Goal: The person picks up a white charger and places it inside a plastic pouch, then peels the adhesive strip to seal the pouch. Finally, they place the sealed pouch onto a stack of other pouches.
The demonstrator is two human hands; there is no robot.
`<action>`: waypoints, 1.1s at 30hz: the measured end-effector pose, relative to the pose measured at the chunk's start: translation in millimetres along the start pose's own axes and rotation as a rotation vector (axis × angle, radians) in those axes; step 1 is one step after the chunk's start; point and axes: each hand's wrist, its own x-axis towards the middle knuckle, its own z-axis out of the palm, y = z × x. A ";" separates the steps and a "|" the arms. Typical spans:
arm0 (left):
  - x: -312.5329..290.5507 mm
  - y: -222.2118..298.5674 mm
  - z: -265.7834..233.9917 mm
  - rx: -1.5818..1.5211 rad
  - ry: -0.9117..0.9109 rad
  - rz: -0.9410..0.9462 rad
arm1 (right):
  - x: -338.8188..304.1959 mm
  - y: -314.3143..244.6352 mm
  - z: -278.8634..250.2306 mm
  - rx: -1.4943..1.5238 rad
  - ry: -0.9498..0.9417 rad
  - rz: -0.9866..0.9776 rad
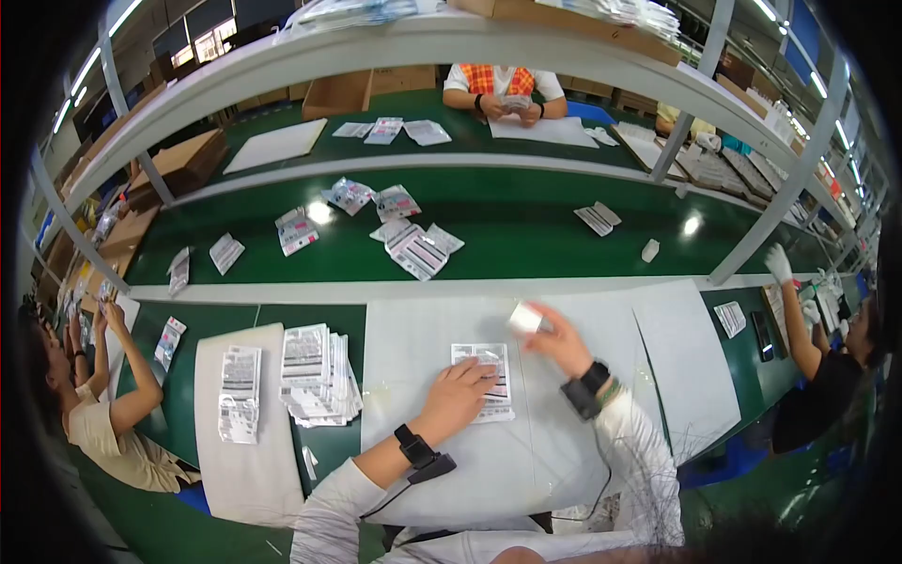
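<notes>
A printed flat packet (492, 402) with dark and pink lines lies on the white sheet (592, 451) in front of me. My left hand (460, 383) rests flat across it, fingers stretched out. To its upper right, my right hand (558, 343) is raised over the sheet and pinches a small white squarish piece (525, 318) between thumb and fingers; I cannot make out what it is. Left of the sheet sits a fanned stack of similar packets (316, 376). A smaller pile of packets (240, 395) lies further left on a pale board (268, 470).
Beyond the ledge (272, 292) runs a green belt (507, 249) with scattered packets (416, 249) and a small white piece (650, 250). Grey uprights (766, 230) carry a shelf overhead. Co-workers sit at left, right and across; one across wears an orange checked vest (477, 77).
</notes>
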 end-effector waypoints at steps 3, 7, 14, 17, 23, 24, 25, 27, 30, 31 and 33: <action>9.4 -21.2 -3.3 -0.200 0.133 0.071 | -46.5 -4.9 44.8 -0.511 -0.088 -0.211; 16.6 -27.3 7.6 -0.430 0.230 0.143 | -77.9 -11.4 61.7 -1.060 -0.229 -0.605; 19.0 -20.9 3.9 -0.466 0.265 0.075 | -72.5 -9.2 82.1 -1.160 0.047 -0.526; 17.0 -20.8 4.3 -0.402 0.301 0.134 | -59.2 -6.1 78.6 -1.138 0.093 -0.441; 22.4 -14.8 -1.2 -0.047 0.444 0.281 | -19.7 2.8 60.3 -1.020 0.149 -0.262; 23.6 -7.9 -1.9 -0.045 0.444 0.283 | -19.7 5.1 57.8 -0.996 0.123 -0.214; 26.9 5.9 -2.9 0.127 0.459 0.215 | -19.5 7.4 55.0 -0.971 0.094 -0.167; 30.5 26.7 -3.8 0.473 0.479 0.066 | -20.2 8.3 54.6 -0.946 0.057 -0.123; 35.7 25.8 -7.5 0.433 0.538 0.043 | -23.2 4.1 59.4 -0.900 0.087 -0.177; 37.9 25.0 -8.9 0.412 0.566 0.040 | -23.5 4.3 60.9 -0.899 0.087 -0.182; 36.0 26.7 -11.5 0.462 0.550 0.008 | -25.0 6.1 63.7 -0.933 0.039 -0.178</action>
